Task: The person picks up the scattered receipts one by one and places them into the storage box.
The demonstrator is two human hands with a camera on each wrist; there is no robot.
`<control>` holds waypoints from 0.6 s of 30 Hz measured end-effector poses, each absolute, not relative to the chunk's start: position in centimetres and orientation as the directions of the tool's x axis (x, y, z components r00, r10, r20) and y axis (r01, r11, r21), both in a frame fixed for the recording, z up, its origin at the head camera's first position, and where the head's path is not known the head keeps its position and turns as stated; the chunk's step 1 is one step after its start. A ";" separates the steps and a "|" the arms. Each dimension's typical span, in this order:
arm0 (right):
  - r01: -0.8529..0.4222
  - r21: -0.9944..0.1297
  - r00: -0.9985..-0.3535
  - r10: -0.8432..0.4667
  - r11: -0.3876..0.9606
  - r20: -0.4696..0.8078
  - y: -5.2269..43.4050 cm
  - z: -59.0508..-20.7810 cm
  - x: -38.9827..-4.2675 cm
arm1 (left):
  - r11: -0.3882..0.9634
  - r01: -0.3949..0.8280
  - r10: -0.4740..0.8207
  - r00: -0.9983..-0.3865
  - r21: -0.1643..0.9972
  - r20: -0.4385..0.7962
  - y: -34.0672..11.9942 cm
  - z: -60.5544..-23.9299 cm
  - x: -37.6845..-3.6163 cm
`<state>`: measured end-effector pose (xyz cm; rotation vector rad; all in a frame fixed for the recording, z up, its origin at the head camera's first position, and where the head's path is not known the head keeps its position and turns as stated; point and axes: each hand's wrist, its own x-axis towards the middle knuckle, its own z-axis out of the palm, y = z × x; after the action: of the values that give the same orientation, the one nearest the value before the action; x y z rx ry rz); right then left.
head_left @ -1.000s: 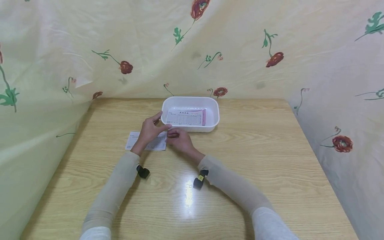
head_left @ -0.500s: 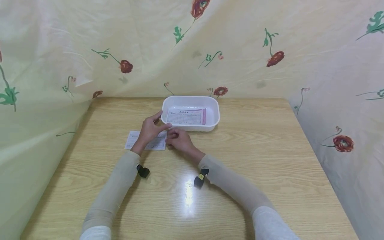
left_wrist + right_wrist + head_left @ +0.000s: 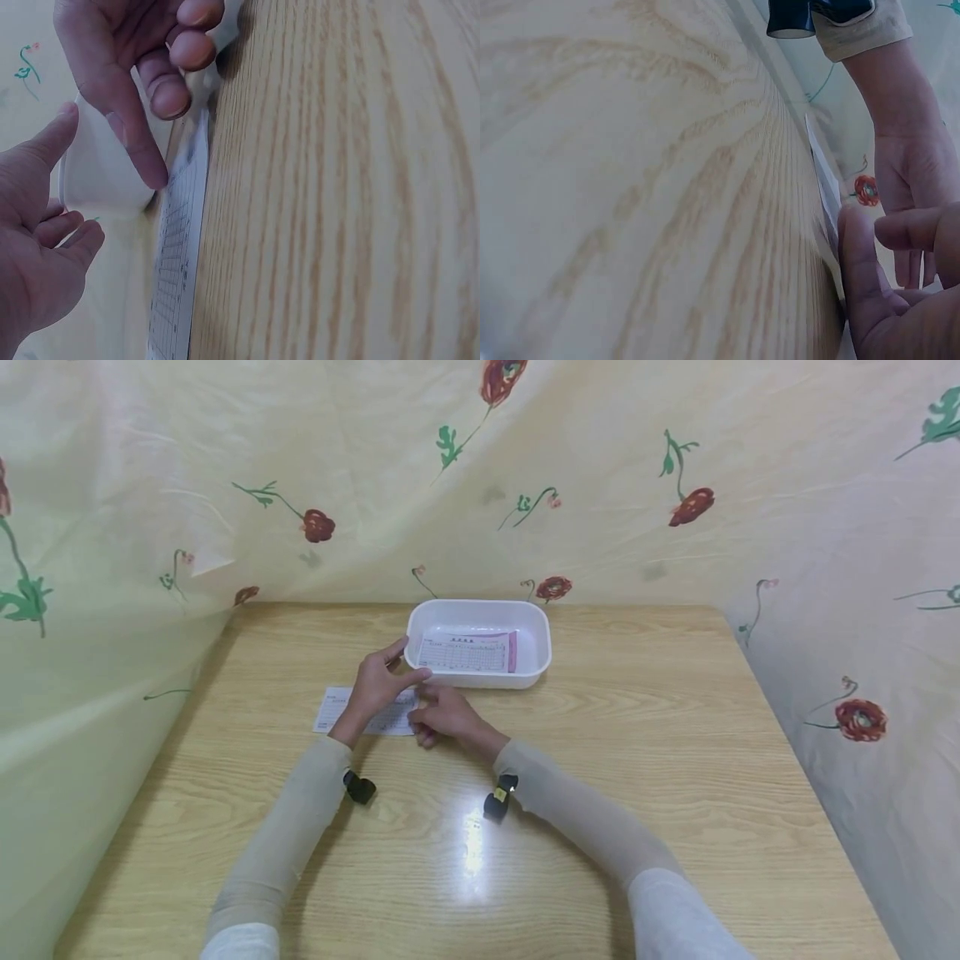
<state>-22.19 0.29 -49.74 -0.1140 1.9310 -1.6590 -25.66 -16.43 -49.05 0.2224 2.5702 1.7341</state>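
A small printed paper slip [image 3: 335,710] lies flat on the wooden table [image 3: 600,760], just left of a white plastic tray [image 3: 540,643]. My left hand [image 3: 377,687] rests on the slip's right half, thumb and index spread; in the left wrist view its thumb tip [image 3: 154,174] touches the paper slip [image 3: 176,285]. My right hand [image 3: 444,717] is at the slip's right edge with curled fingers. In the right wrist view its thumb [image 3: 855,262] presses on the paper slip [image 3: 820,169] at that edge. A printed form with a pink margin [image 3: 465,653] lies inside the tray.
Floral cloth [image 3: 675,485] hangs round the table on the left, back and right. The tray stands at the back middle of the table. Bare wood spreads to the right and towards me. Small black cameras [image 3: 495,802] sit on both wrists.
My right hand has slid slightly left and towards me, onto the slip's right edge. The left hand, the slip and the tray have stayed put.
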 end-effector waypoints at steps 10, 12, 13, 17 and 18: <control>0.185 -0.903 -0.800 -0.474 0.387 -0.367 1.3 -49.4 -21.5 | 0.357 0.116 0.136 -0.988 0.927 0.071 -16.3 -49.0 -25.5; 0.136 -0.893 -0.798 -0.486 0.428 -0.355 1.6 -49.3 -21.2 | 0.353 0.119 0.139 -0.988 0.928 0.073 -16.4 -49.0 -25.5; 0.117 -0.889 -0.799 -0.489 0.444 -0.349 1.7 -49.2 -21.1 | 0.350 0.120 0.140 -0.987 0.929 0.075 -16.4 -49.0 -25.5; 0.033 -0.871 -0.820 -0.485 0.491 -0.304 2.1 -49.0 -20.9 | 0.347 0.122 0.147 -0.986 0.930 0.075 -16.4 -49.0 -25.5; 0.011 -0.866 -0.829 -0.480 0.500 -0.288 2.2 -49.0 -20.9 | 0.348 0.122 0.148 -0.986 0.929 0.074 -16.4 -49.0 -25.5</control>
<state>-20.89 2.16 -49.04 -0.3847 2.2453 -1.3011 -25.50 -16.44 -49.01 0.2565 2.5605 1.7624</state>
